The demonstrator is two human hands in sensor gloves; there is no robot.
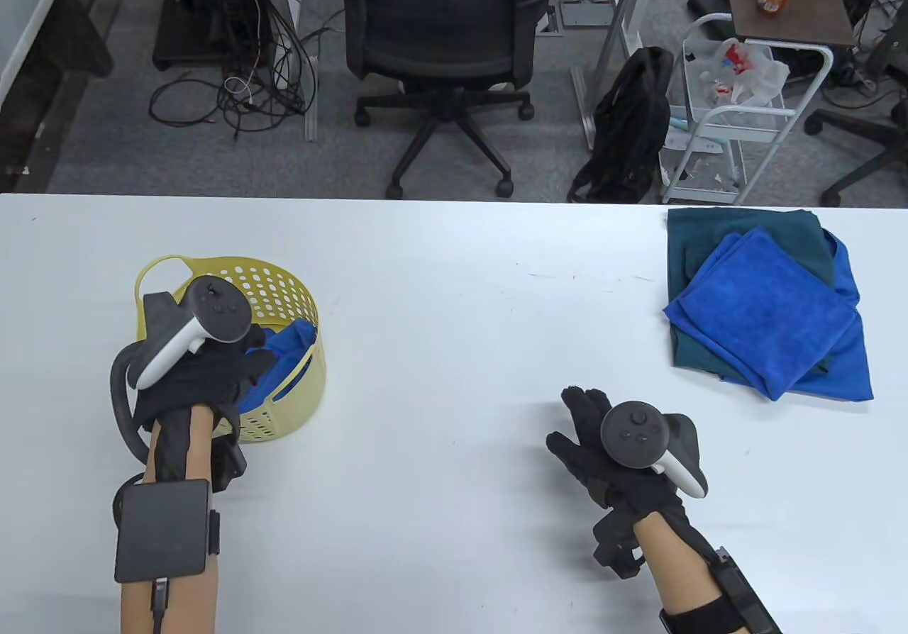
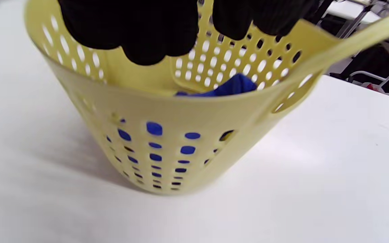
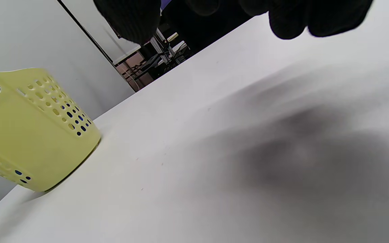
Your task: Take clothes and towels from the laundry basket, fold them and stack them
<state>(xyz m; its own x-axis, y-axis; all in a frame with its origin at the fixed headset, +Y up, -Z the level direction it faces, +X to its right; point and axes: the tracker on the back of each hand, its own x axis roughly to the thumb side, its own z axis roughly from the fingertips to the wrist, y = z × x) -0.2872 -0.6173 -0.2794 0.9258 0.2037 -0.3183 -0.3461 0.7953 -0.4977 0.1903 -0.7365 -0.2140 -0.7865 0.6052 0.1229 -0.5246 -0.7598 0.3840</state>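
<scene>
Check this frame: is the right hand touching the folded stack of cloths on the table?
Apart. The table view shows the right hand open over bare table, with white tabletop visible between it and the folded stack at the far right.

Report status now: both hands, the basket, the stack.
Left hand over yellow basket, grip unclear. Right hand open, holds nothing. Blue cloth in basket. Folded stack far right. Nothing in the way.

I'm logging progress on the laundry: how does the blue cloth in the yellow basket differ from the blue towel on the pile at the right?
The blue cloth lies crumpled inside the yellow basket; the blue towel lies flat and folded. The cloth is mostly hidden by the basket wall and the left hand; the towel is in full view on top of a dark green cloth. Both are the same bright blue.
</scene>
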